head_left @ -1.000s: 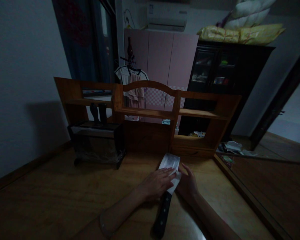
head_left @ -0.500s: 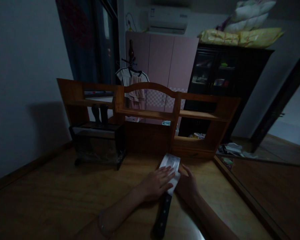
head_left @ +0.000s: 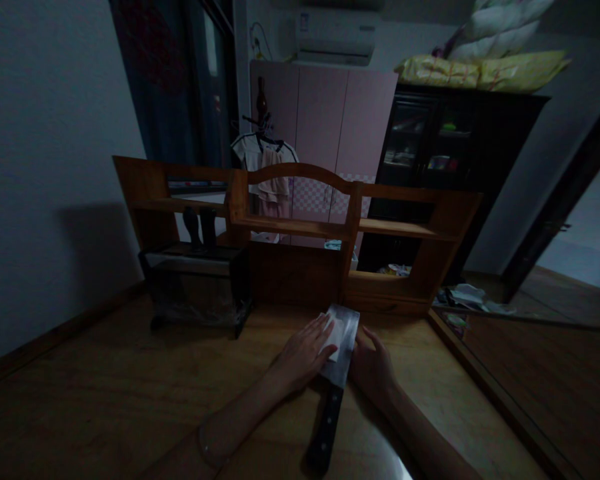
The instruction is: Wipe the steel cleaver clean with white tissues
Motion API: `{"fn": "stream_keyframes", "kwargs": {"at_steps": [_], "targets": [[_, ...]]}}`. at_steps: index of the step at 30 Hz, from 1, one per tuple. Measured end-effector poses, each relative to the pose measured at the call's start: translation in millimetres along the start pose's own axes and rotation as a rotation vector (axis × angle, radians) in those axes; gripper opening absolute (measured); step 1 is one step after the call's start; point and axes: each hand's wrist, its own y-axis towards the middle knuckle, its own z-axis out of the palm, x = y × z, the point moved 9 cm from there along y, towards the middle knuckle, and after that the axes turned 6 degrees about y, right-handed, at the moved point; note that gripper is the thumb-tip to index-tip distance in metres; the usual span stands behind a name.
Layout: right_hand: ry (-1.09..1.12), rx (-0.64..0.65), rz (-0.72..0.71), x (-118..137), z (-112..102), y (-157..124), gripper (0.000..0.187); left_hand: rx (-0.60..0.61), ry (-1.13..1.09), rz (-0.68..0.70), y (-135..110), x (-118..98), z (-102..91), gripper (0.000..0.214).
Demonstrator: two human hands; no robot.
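White tissue (head_left: 335, 339) lay under the flat, unclenched left grip (head_left: 305, 351) against the cleaver (head_left: 339, 375). The right grip (head_left: 374, 365), its closure unclear, seemingly steadied the cleaver's edge.

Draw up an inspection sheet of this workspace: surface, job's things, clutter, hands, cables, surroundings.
Surface: wooden tabletop, light brown.
Job's things: cleaver, its black handle toward the person; white cloth or tissue on the blade, material unclear.
Clutter: knife holder on the left, two dark handles upright in it.
Hands: left hand lies over the white cloth or tissue; right hand is beside the blade, its fingers partly hidden.
Cables: what looks like a cord on the wall, beside the air conditioner.
Surroundings: wooden shelf unit at the back; pink wardrobe and black cabinet beyond; dim light.
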Motion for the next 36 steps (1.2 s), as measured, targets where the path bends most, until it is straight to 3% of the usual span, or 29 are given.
{"fn": "stream_keyframes", "kwargs": {"at_steps": [4, 6, 12, 16, 20, 23, 25, 29, 36], "targets": [[0.017, -0.028, 0.01, -0.3, -8.6, -0.1, 0.035, 0.083, -0.07, 0.229, -2.5, -32.6, -6.7, 0.052], [0.046, -0.045, 0.021, -1.3, -12.5, 0.0, 0.034, 0.114, -0.081, 0.261, -3.4, -38.4, -4.5, 0.051], [0.009, -0.045, 0.0, -0.1, -4.8, -0.3, 0.027, 0.061, -0.01, 0.053, 0.5, -5.7, 10.0, 0.052], [-0.009, -0.045, 0.005, -1.4, 2.7, -0.5, 0.026, -0.031, -0.011, -0.018, 2.0, 6.7, -1.7, 0.051], [0.004, -0.05, -0.028, 2.1, 1.1, -0.8, 0.026, -0.056, -0.061, 0.124, 1.0, -17.4, -21.5, 0.052], [0.013, -0.067, -0.019, 2.6, -4.6, -2.2, 0.028, 0.044, -0.108, 0.286, -3.3, -42.3, -19.1, 0.052], [0.031, -0.077, 0.002, 0.9, -7.7, -2.8, 0.028, 0.097, -0.114, 0.317, -5.4, -48.2, -13.3, 0.051], [0.062, -0.04, -0.004, 0.2, -4.6, -1.4, 0.029, 0.097, -0.075, 0.189, -3.3, -30.7, -2.5, 0.049], [-0.007, -0.049, -0.032, 1.5, -0.8, -0.9, 0.023, -0.029, -0.002, -0.005, 0.2, 6.4, 3.0, 0.048]]}}
